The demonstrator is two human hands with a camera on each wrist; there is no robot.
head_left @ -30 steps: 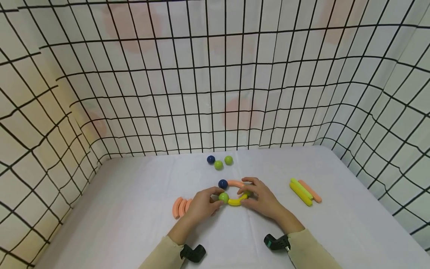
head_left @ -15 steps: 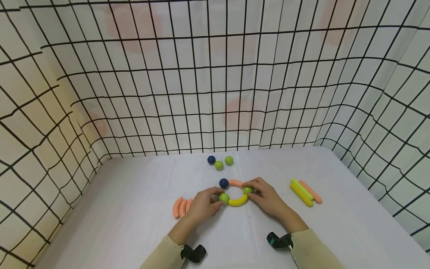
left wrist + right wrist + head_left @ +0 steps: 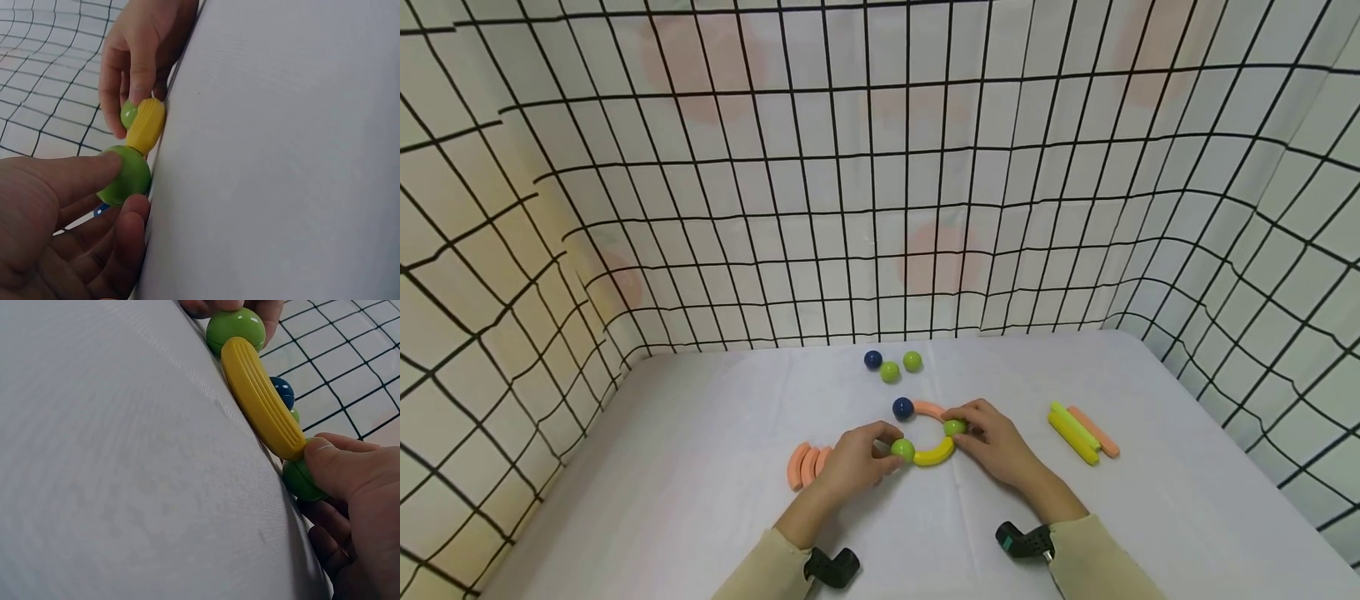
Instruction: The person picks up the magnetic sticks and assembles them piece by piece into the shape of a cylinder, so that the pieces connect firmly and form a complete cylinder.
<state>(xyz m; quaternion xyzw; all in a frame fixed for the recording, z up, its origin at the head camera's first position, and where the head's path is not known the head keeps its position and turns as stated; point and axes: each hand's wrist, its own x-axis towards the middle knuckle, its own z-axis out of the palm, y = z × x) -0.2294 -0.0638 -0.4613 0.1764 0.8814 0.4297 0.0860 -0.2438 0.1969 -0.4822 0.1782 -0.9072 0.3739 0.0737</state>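
Observation:
In the head view my left hand (image 3: 859,458) pinches a green ball (image 3: 903,451) between thumb and fingers. My right hand (image 3: 996,442) pinches another green ball (image 3: 955,427). A curved yellow stick (image 3: 261,400) with a ridged side bridges the two balls and touches both. Behind it, a curved orange stick (image 3: 929,408) runs from a dark blue ball (image 3: 903,408) toward the right green ball; my right fingers hide its far end. Between the blue ball and the left green ball there is a gap. Together the pieces form most of a ring on the white table.
Several curved orange sticks (image 3: 805,467) lie beside my left hand, partly hidden by it. A blue ball (image 3: 872,360) and two green balls (image 3: 890,372) sit farther back. Straight yellow, lime and orange sticks (image 3: 1073,437) lie at the right. Black grid netting (image 3: 880,208) encloses the back and sides.
My right fingers have shifted off the yellow stick's end and now pinch the right green ball. The left green ball has moved slightly nearer me, widening its gap to the blue ball.

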